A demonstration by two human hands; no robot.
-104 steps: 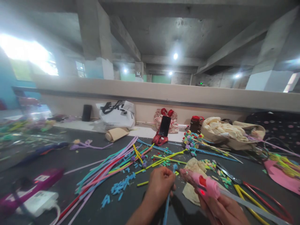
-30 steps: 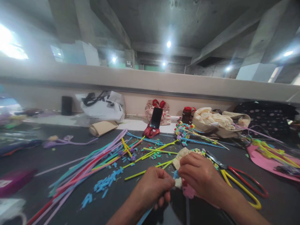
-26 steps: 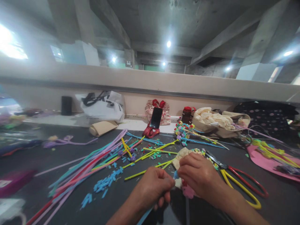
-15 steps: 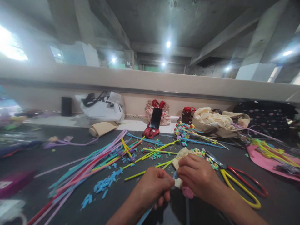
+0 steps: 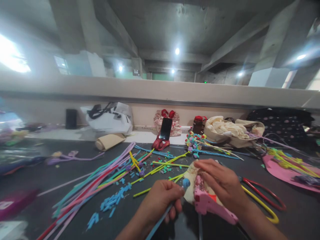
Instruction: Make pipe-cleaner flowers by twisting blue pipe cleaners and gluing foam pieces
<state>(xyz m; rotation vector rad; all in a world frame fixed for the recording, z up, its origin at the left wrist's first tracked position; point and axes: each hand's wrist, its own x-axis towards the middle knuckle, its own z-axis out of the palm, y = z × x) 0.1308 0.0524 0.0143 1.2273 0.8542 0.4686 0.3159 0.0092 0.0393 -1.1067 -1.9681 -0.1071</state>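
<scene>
A blue fuzzy stem with a small rolled blue ball (image 5: pixel 186 183) at its tip is pinched in my left hand (image 5: pixel 163 196), low in the middle. To its right, my right hand (image 5: pixel 221 183) has its fingers extended over a pink glue gun (image 5: pixel 203 200); whether the palm touches it is hidden. The glue gun lies on a crumpled cream cloth or paper (image 5: pixel 189 176). Short cut blue pieces (image 5: pixel 113 199) are scattered on the dark table left of my left hand.
Colored fuzzy stems (image 5: pixel 95 183) spread at left. Scissors with red and yellow handles (image 5: pixel 265 195) lie at right, near a pink sheet (image 5: pixel 277 170). Behind stand a phone (image 5: pixel 165 128), a finished bundle of small colored balls (image 5: pixel 196 143), a white bag (image 5: pixel 108 120) and a dark red-lidded bottle (image 5: pixel 198 124).
My right hand has come away from the blue tip and opened out, uncovering the ball and the pink glue gun. My left hand still holds the stem.
</scene>
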